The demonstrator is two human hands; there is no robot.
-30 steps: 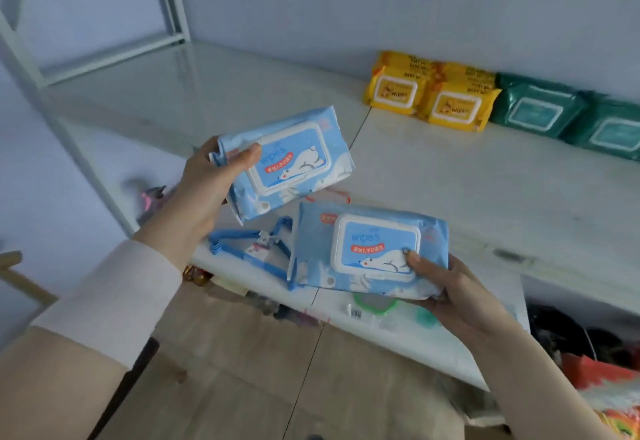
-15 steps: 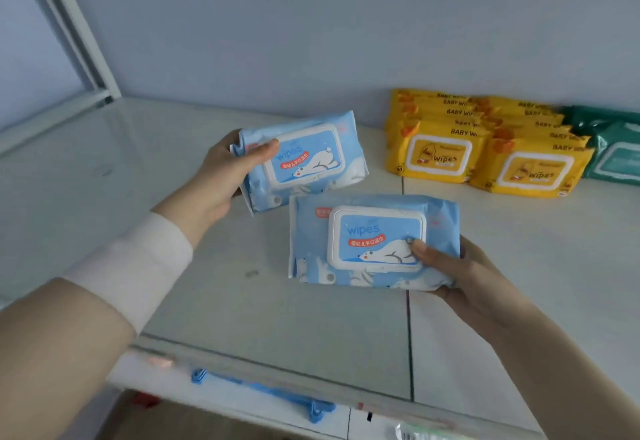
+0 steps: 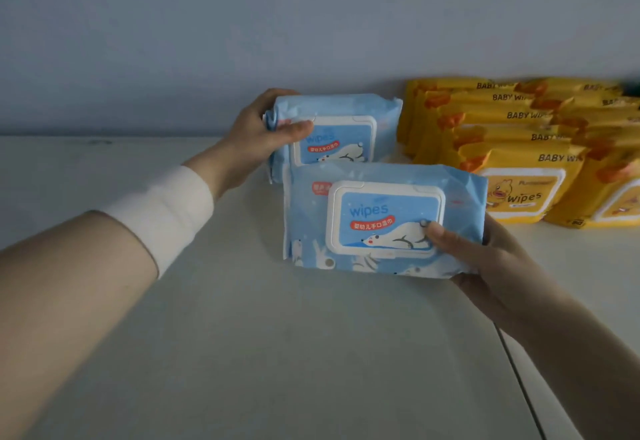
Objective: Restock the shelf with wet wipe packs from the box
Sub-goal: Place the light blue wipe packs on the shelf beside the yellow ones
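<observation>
I hold two light-blue wet wipe packs with a polar bear on the lid over the white shelf [image 3: 242,353]. My left hand [image 3: 256,135] grips the far pack [image 3: 346,128] by its left end, close to the back wall and just left of the yellow packs. My right hand [image 3: 485,266] holds the near pack [image 3: 381,221] by its lower right corner, thumb on the lid. The near pack overlaps the lower part of the far one. The box is out of view.
Two rows of yellow baby wipe packs [image 3: 512,149] stand stacked against the blue-grey back wall [image 3: 277,24] at the right. A seam in the shelf board [image 3: 519,380] runs along the lower right.
Both hands have carried the blue packs forward and deeper onto the shelf, toward the back wall. The left pack now sits beside the yellow rows; the shelf's front edge has left the view.
</observation>
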